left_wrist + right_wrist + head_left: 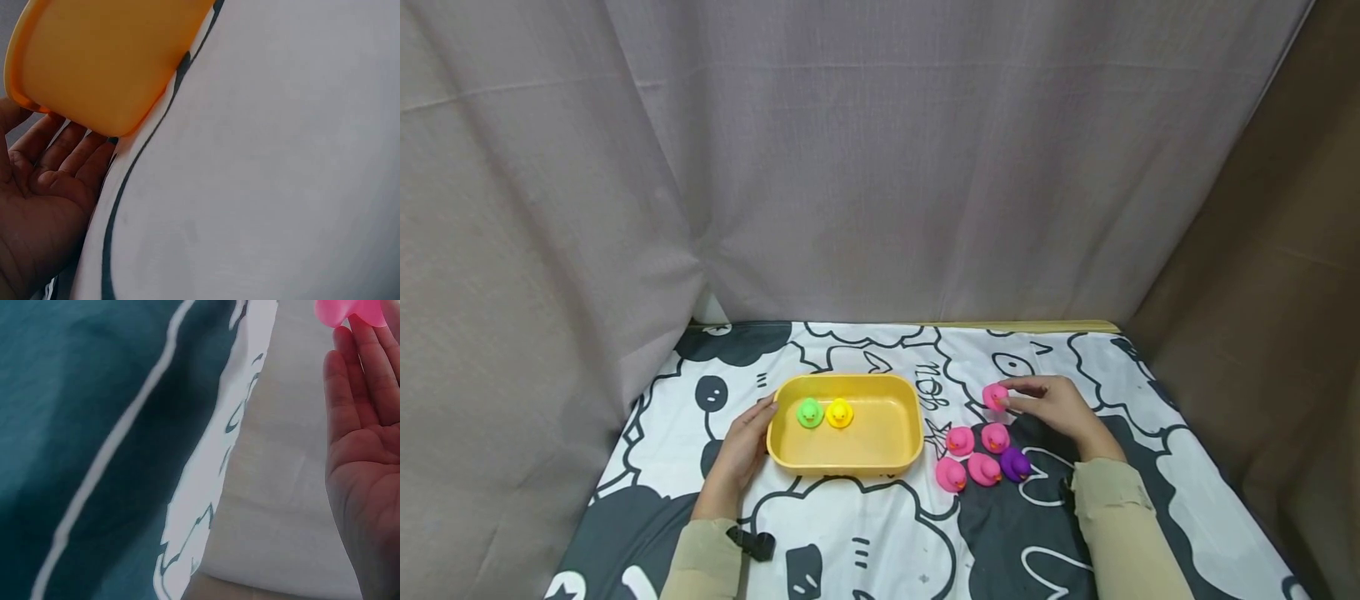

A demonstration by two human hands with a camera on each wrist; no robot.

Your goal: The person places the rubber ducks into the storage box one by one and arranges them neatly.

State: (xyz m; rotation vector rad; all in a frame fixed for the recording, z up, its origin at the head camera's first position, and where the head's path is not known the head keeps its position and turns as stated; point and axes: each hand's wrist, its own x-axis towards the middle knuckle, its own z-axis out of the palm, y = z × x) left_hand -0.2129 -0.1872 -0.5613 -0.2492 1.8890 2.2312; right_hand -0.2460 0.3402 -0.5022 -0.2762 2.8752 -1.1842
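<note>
My right hand (1056, 404) pinches a pink rubber duck (995, 397) between thumb and fingers, just beyond a group of ducks on the cloth. In the right wrist view only the duck's lower part (350, 309) shows, at the fingertips. My left hand (743, 450) holds the left side of a yellow tray (850, 463), with thumb at the rim. The left wrist view has its fingers (69, 147) reaching along the tray's outer wall (112, 69). Inside the tray, a green duck (809, 413) and a yellow duck (839, 413) sit side by side toward the left.
Several pink ducks (984, 469) and one purple duck (1015, 464) stand close together right of the tray. A black-and-white patterned cloth (865, 533) covers the table. Grey curtains (880, 167) hang behind, and a brown one (1277, 350) on the right.
</note>
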